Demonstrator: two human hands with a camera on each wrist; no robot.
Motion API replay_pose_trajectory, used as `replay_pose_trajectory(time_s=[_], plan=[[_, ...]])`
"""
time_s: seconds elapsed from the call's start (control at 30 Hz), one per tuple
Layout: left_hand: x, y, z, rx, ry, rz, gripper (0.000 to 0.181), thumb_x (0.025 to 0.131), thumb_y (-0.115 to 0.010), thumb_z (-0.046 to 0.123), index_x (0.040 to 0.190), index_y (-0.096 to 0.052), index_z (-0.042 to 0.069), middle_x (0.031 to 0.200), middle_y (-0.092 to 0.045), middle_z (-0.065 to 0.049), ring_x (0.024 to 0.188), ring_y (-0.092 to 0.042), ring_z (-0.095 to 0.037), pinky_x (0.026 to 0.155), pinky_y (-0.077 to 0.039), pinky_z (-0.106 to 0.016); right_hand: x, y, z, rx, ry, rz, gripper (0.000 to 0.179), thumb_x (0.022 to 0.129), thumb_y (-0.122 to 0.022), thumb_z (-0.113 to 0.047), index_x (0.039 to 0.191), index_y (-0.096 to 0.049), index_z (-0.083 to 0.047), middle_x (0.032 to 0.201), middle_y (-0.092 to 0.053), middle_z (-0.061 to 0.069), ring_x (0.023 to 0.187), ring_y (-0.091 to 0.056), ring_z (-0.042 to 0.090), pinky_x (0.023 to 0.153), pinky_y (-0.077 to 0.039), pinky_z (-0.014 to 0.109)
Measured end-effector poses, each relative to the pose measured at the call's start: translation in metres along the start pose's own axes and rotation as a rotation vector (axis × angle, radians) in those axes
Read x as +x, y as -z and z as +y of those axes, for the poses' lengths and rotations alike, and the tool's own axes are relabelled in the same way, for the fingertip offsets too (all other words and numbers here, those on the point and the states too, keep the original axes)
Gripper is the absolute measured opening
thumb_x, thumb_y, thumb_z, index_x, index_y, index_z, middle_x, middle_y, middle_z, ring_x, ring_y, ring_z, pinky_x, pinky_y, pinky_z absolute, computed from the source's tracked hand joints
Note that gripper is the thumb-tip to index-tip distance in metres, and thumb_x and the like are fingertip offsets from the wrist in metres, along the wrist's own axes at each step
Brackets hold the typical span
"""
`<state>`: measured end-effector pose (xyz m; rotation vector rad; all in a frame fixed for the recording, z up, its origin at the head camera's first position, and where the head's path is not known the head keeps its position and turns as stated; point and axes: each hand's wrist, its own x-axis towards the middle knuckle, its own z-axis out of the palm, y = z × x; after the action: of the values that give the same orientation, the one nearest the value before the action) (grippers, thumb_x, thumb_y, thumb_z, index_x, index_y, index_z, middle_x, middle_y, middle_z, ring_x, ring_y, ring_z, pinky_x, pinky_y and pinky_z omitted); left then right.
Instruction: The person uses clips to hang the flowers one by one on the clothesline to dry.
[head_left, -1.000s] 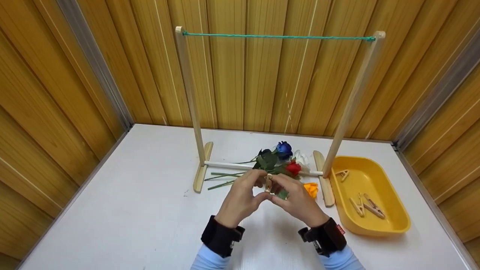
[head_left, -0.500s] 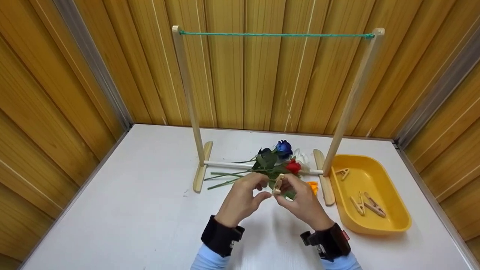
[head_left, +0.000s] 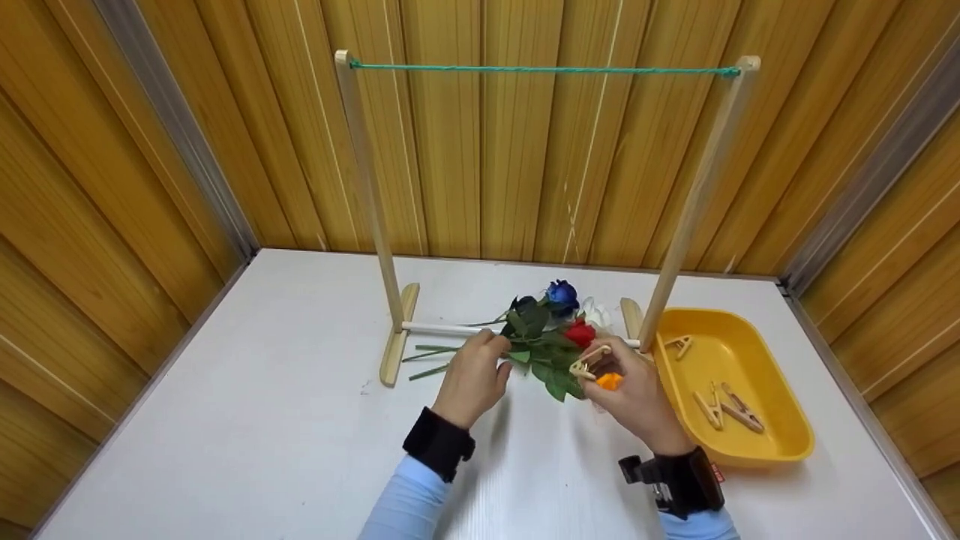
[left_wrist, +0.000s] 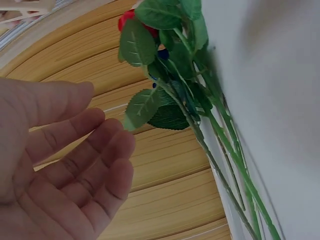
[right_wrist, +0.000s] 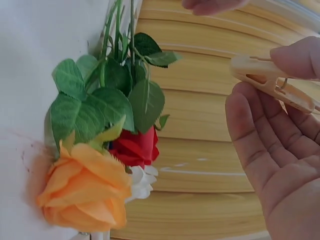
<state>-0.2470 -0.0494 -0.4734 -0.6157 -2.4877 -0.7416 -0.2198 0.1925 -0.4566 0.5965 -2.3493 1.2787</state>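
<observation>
My right hand (head_left: 639,394) pinches a pale wooden clothespin (right_wrist: 272,82) between thumb and fingers, just right of the flowers. Nothing is in my left hand (head_left: 470,381); its fingers bend loosely beside the green stems (left_wrist: 232,160) and leaves. Artificial roses lie in a bunch on the white table, stems pointing left: a blue rose (head_left: 561,295), a red rose (head_left: 580,333), a white rose (head_left: 598,312) and an orange rose (right_wrist: 85,190). In the head view the right hand partly covers the orange one.
A wooden stand (head_left: 367,172) with a green cord (head_left: 540,70) strung across its top rises behind the hands, its white crossbar (head_left: 435,328) low over the table. At right, a yellow basin (head_left: 801,442) holds more clothespins (head_left: 742,411). Wood-patterned panels (head_left: 450,165) enclose the table.
The hands, together at the clothespin at first, have moved apart. The right hand carries the clothespin rightward; the left hand has let go and shifted left toward the stems.
</observation>
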Motion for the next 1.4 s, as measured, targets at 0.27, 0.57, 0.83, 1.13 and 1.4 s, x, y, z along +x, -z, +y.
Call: replay_pose_trajectory(time_s=[0.27, 0.57, 0.83, 1.13, 1.4], plan=[[0.022, -0.019, -0.017, 0.195, -0.061, -0.042, 0.009, 0.078, -0.074, -0.005, 0.082, -0.071, 0.002, 0.08, -0.063, -0.009, 0.074, -0.064, -0.027, 0.068, -0.053, -0.039, 0.0, 0.012, 0.003, -0.003, -0.022, 0.031, 0.038, 0.077, -0.087, 0.005, 0.11, -0.067, -0.001, 0.097, -0.075, 0.003, 0.085, -0.071, 0.019, 0.08, -0.059, 0.022], [0.035, -0.034, -0.023, 0.432, -0.094, -0.11, 0.008, 0.084, -0.075, -0.002, 0.088, -0.078, 0.004, 0.086, -0.071, -0.01, 0.076, -0.068, -0.025, 0.07, -0.057, -0.034, 0.0, 0.016, 0.003, 0.016, -0.077, 0.032, 0.036, 0.078, -0.083, 0.011, 0.108, -0.066, 0.0, 0.098, -0.075, 0.005, 0.087, -0.07, 0.017, 0.083, -0.056, 0.017], [0.039, -0.043, -0.025, 0.449, -0.068, -0.104, 0.009, 0.085, -0.073, -0.004, 0.088, -0.078, 0.004, 0.082, -0.072, -0.011, 0.074, -0.069, -0.027, 0.068, -0.059, -0.036, 0.0, 0.018, 0.005, 0.044, -0.061, 0.045, 0.036, 0.077, -0.083, 0.013, 0.106, -0.066, 0.002, 0.095, -0.075, 0.006, 0.084, -0.068, 0.011, 0.081, -0.058, 0.02], [0.043, -0.049, -0.032, 0.399, -0.022, -0.175, 0.015, 0.086, -0.074, -0.006, 0.096, -0.077, 0.005, 0.092, -0.073, -0.013, 0.083, -0.071, -0.029, 0.074, -0.06, -0.039, 0.0, 0.019, 0.004, 0.053, -0.101, 0.045, 0.034, 0.077, -0.082, 0.013, 0.104, -0.066, 0.0, 0.092, -0.074, 0.005, 0.082, -0.067, 0.012, 0.079, -0.056, 0.018], [0.052, -0.035, -0.027, 0.317, -0.056, -0.148, 0.021, 0.083, -0.078, -0.006, 0.101, -0.076, 0.004, 0.094, -0.07, -0.011, 0.087, -0.069, -0.028, 0.077, -0.058, -0.039, 0.001, 0.023, 0.005, 0.058, -0.067, 0.059, 0.035, 0.076, -0.082, 0.015, 0.105, -0.065, 0.004, 0.096, -0.074, 0.009, 0.085, -0.068, 0.01, 0.082, -0.056, 0.017]])
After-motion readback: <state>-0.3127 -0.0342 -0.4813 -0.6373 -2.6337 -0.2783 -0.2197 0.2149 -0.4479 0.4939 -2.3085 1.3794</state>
